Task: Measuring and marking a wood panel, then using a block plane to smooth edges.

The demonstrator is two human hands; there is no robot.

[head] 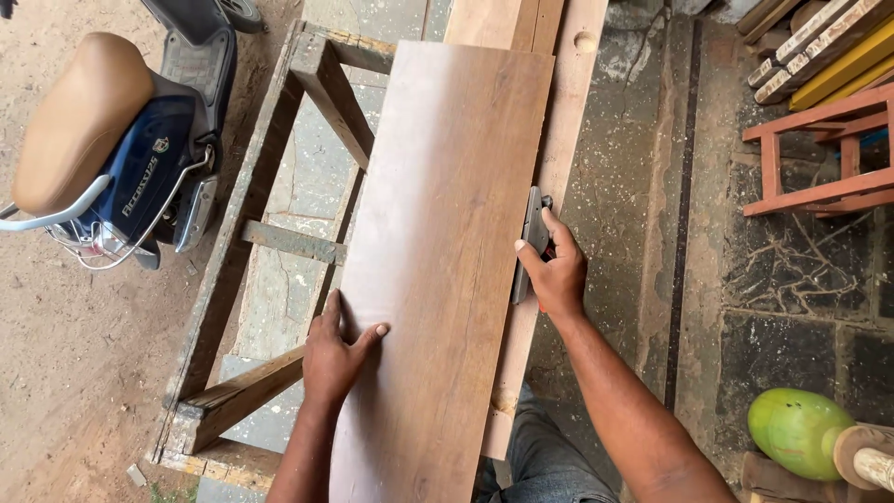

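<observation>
A long brown laminated board lies lengthwise on a wooden workbench frame. My left hand rests flat on the board's left edge, fingers spread. Along the board's right edge my right hand grips a grey metal hand plane, which is pressed sideways against that edge. Under the board's right side a paler wooden plank shows.
A parked scooter with a tan seat stands on the dirt at left. At right there is a stone floor with sawdust, a red wooden stool frame, stacked boards and a green round object.
</observation>
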